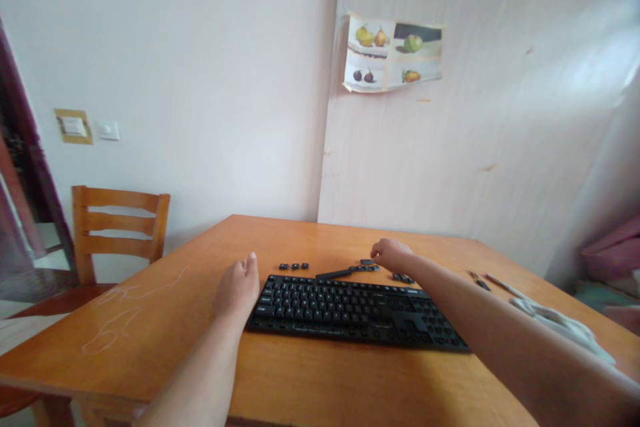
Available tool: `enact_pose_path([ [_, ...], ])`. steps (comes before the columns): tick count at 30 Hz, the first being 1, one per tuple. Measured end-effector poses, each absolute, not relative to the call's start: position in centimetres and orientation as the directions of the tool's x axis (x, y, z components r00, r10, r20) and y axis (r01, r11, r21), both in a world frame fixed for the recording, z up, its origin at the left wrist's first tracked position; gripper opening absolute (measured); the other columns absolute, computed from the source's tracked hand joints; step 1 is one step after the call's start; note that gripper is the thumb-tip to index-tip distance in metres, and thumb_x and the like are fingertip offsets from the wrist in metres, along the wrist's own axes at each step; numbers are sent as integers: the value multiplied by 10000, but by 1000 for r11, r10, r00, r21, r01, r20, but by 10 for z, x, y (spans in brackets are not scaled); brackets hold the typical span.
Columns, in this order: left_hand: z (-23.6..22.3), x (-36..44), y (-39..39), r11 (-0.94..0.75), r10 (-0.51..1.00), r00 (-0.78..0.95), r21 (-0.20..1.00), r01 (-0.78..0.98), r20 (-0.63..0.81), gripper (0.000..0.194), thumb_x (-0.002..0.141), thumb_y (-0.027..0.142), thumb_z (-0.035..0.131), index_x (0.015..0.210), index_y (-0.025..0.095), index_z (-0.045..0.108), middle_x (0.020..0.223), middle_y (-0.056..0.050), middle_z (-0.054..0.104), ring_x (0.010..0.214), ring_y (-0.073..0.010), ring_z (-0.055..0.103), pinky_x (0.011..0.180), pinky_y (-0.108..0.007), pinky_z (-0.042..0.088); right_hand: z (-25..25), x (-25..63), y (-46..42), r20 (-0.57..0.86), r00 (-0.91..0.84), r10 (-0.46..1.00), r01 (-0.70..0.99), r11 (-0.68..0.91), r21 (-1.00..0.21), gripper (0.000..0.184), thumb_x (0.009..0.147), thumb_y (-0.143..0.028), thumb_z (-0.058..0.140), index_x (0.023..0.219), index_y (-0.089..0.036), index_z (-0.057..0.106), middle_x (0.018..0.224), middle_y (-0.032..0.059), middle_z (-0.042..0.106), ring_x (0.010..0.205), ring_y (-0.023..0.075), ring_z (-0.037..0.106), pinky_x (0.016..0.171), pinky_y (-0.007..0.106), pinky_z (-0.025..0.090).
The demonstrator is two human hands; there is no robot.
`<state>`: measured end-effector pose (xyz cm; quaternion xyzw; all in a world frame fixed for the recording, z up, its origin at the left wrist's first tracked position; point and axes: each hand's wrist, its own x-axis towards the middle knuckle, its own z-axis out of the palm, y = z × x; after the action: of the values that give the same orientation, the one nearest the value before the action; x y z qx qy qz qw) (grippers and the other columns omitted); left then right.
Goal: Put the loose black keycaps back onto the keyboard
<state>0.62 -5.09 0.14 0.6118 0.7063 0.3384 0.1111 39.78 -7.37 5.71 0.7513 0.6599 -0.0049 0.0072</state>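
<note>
A black computer keyboard (320, 307) lies on the wooden table, with several key positions bare at its front row and right part. Beside its left end is my left hand (237, 288), thumb stretched up and the other fingers mostly hidden. I cannot tell whether it touches the keyboard. Beyond the keyboard's back edge, my right hand (393, 253) has its fingers curled into a pinch, right by a dark keycap (367, 261). What the pinch holds, if anything, is hidden. A long black spacebar (334, 274) and several small keycaps (364, 269) lie just below that hand.
Three loose keycaps (295, 266) sit behind the keyboard's left part, and more keycaps (403, 277) lie near my right forearm. To the right are a pale cloth (560, 327), a pencil-like stick (500, 283) and a small dark tool (480, 281). A wooden chair (120, 223) stands left.
</note>
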Motion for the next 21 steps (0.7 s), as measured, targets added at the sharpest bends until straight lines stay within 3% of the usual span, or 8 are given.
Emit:
enact_pose_path([
  [21,6,7,-55,19,946,-213,611,791,246,614,935,622,207,856,198,644,1016,-174,713,929,-339,659,672,-370,440,56,398,-41,-220,117,969,993,-111,39,334,948,-362,585,1235,-190,592,1260,87,595,1052,221,613,880,423,537],
])
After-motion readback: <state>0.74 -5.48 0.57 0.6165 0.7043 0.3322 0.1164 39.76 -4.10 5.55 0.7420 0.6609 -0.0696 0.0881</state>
